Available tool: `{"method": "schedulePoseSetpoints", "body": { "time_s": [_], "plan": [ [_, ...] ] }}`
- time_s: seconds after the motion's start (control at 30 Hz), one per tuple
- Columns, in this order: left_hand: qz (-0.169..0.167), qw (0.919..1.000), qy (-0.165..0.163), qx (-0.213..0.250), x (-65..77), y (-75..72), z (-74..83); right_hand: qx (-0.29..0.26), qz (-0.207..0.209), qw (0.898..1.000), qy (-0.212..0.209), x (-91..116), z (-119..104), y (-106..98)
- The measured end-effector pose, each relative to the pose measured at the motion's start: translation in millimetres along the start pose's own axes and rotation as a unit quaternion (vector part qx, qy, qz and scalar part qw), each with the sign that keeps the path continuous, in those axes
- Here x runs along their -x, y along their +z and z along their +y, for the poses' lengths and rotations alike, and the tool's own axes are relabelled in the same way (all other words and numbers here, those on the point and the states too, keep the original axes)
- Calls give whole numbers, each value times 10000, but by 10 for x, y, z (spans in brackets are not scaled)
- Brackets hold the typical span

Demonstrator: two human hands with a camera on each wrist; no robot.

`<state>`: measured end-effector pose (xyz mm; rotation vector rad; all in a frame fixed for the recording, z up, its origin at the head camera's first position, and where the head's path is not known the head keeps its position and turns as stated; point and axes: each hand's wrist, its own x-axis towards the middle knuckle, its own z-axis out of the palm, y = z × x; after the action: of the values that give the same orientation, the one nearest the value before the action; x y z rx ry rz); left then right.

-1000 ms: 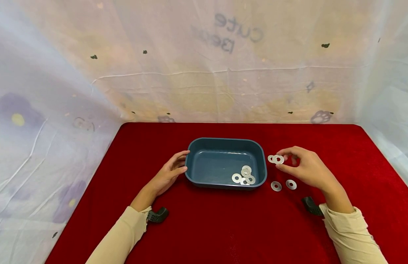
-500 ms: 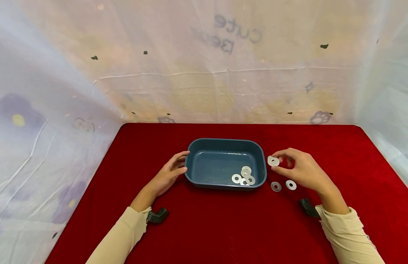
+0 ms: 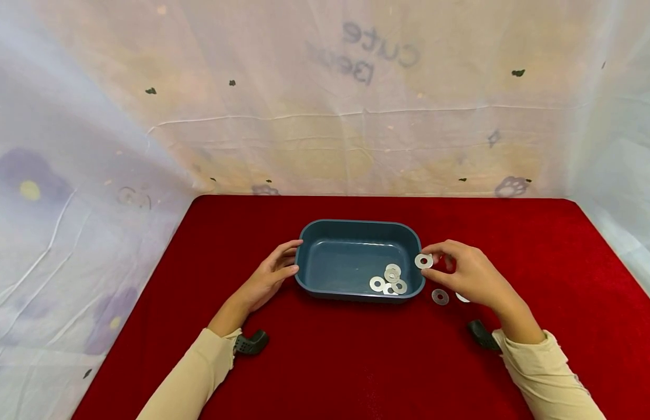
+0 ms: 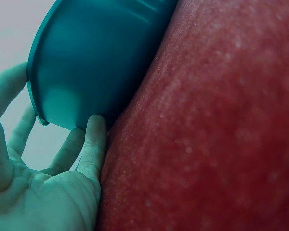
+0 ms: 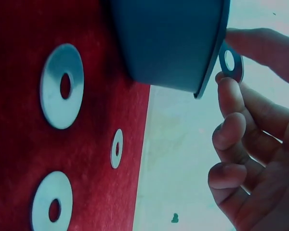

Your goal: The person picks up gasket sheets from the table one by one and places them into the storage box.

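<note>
In the head view my right hand [image 3: 467,271] pinches a flat metal washer [image 3: 418,260] between thumb and fingertips, right at the right rim of a dark blue plastic bin [image 3: 356,232]. The right wrist view shows that washer [image 5: 237,70] on edge beside the bin's rim. My left hand [image 3: 264,280] rests against the bin's left end; in the left wrist view its extended fingers [image 4: 93,149] touch the outer wall. Several washers [image 3: 403,287] lie overlapping in the bin's near right corner. Three washers on the cloth appear in the right wrist view, one of them nearest [image 5: 49,94].
Red cloth [image 3: 346,356] covers the table under the bin. Just right of the bin lies a loose washer [image 3: 434,298], with another partly hidden by my right hand. Pale printed fabric [image 3: 304,146] walls off the back and both sides. Dark brackets [image 3: 251,343] sit at my wrists.
My right hand has moved left with the pinched washer, from above the cloth to the bin's right rim. It now hides a washer on the cloth. The left hand and bin stay put.
</note>
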<state>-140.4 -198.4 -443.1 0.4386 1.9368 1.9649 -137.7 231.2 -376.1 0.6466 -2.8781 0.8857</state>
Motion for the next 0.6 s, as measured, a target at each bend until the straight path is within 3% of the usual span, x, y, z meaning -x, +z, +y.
{"method": "schedulePoseSetpoints", "body": {
  "time_s": [0.6],
  "plan": [
    [23,10000,-14,18,1,7,16,-176,-211,9995,175,-23,-61,27]
  ]
}}
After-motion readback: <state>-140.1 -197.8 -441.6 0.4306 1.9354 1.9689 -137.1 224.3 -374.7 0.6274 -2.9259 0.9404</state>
